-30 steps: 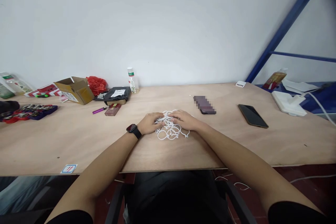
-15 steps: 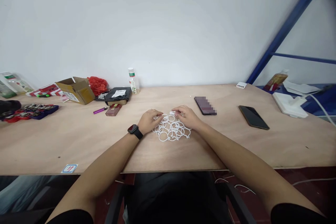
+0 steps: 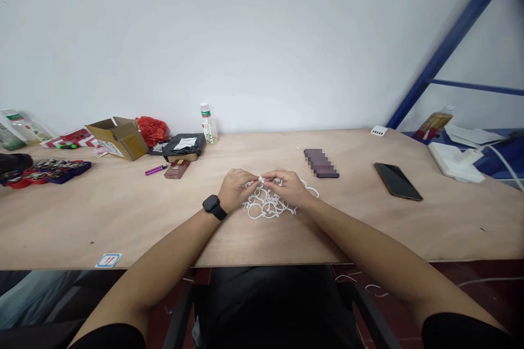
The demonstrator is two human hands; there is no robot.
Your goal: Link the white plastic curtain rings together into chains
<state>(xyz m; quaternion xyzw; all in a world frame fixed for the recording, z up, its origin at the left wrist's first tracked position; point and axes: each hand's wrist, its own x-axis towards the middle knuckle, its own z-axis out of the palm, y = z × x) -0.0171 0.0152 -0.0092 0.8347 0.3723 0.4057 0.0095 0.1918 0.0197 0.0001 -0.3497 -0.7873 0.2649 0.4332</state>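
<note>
A heap of white plastic rings [image 3: 268, 206] lies in the middle of the plywood table [image 3: 123, 218]. My left hand [image 3: 235, 188], with a black watch [image 3: 213, 206] on its wrist, and my right hand [image 3: 289, 185] meet just above the heap. Both pinch the same white ring [image 3: 261, 179] between their fingertips, lifted slightly off the pile. Another white ring [image 3: 311, 192] sticks out to the right of my right hand.
Two phones lie to the right: a dark blurred one [image 3: 321, 163] and a black one [image 3: 398, 180]. At back left are a cardboard box [image 3: 118, 138], a red bag [image 3: 151, 130], a black pouch [image 3: 183, 146], a small bottle [image 3: 207, 123], a purple lighter [image 3: 154, 170] and a red packet [image 3: 176, 169]. A white block [image 3: 456, 162] sits far right.
My hands were lying flat on the ring heap; now they have drawn together and lifted, pinching one ring between them. A ring shows to the right of my right hand.
</note>
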